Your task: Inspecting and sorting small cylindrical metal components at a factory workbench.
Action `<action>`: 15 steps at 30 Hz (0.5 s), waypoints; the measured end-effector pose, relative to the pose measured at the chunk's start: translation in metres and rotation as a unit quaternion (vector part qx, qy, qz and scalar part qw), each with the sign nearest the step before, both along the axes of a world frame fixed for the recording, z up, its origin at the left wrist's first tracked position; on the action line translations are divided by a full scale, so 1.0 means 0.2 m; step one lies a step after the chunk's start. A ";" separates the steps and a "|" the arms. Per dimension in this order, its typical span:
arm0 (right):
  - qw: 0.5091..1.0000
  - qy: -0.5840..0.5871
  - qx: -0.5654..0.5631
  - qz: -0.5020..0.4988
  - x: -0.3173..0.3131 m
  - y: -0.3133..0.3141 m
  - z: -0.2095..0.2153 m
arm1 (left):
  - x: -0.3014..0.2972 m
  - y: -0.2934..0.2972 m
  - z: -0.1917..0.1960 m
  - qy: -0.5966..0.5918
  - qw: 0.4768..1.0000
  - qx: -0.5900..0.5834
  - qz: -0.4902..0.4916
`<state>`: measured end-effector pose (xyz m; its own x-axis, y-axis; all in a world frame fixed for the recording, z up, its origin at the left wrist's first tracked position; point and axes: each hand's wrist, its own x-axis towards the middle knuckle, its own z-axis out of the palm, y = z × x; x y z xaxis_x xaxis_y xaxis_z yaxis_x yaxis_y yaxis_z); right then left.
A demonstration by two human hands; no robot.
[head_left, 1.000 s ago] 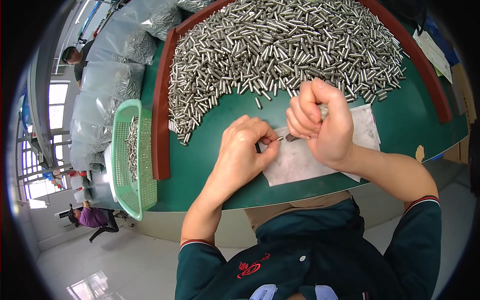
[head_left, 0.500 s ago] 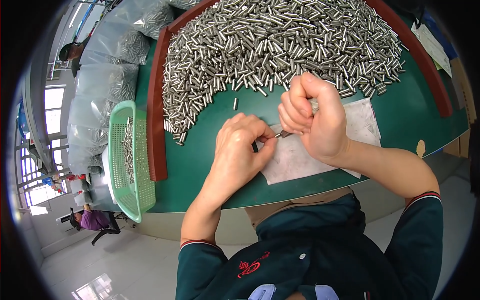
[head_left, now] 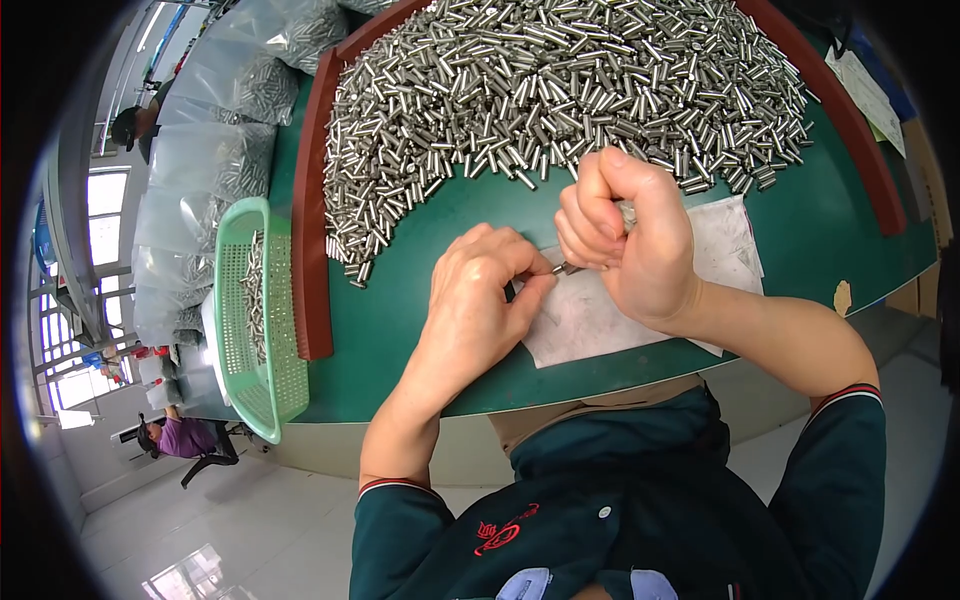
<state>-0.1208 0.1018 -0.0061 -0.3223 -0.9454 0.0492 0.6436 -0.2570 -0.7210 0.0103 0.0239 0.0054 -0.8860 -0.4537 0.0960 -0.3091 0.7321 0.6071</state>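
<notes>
My left hand (head_left: 478, 290) is closed in a pinch, thumb and forefinger meeting at what looks like the end of a small metal pin, mostly hidden by the fingers. A dark bit shows beneath the palm. Opposite it, my right hand (head_left: 628, 235) makes a fist, thumb up, around a slim tool whose metal tip (head_left: 566, 268) points at the left fingertips. The rest of that tool is covered, apart from something pale in the fist. Under both hands lies a smudged white cloth (head_left: 600, 325). Beyond them spreads a big heap of short steel pins (head_left: 560, 90).
Dark red rails (head_left: 313, 240) border the heap on the green table (head_left: 400, 345). A green basket (head_left: 290, 385) with some pins stands at left, beside clear bags (head_left: 180, 165) of pins. Papers (head_left: 865, 95) lie far right. Two other people are at the left.
The lone pin that lay on the table in front of the heap, above my left hand, is gone from view. Both my hands have stayed almost in place.
</notes>
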 end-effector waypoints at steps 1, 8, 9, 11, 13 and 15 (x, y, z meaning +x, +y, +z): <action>1.000 0.000 0.000 0.000 0.00 0.00 0.00 | 0.00 0.00 0.00 0.000 1.000 0.000 -0.001; 0.998 0.063 -0.001 -0.030 0.03 -0.01 0.02 | -0.01 0.01 0.01 -0.017 1.000 -0.004 0.001; 0.997 0.072 0.004 -0.030 0.04 -0.02 0.02 | -0.01 0.00 0.01 -0.012 1.000 -0.012 -0.003; 0.995 0.098 0.011 -0.036 0.04 -0.02 0.02 | -0.01 0.00 0.00 -0.005 1.000 -0.018 -0.008; 0.992 0.121 0.015 -0.039 0.05 -0.02 0.02 | -0.01 0.00 0.00 0.000 1.000 -0.020 -0.008; 0.988 0.143 0.007 -0.053 0.06 -0.03 0.02 | -0.01 -0.01 0.00 0.006 1.000 -0.025 -0.007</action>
<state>-0.1087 0.0955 -0.0011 -0.3942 -0.9082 0.1406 0.3826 -0.3013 -0.8734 0.0077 0.0225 0.0052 -0.8907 -0.4362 0.1285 -0.2920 0.7653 0.5737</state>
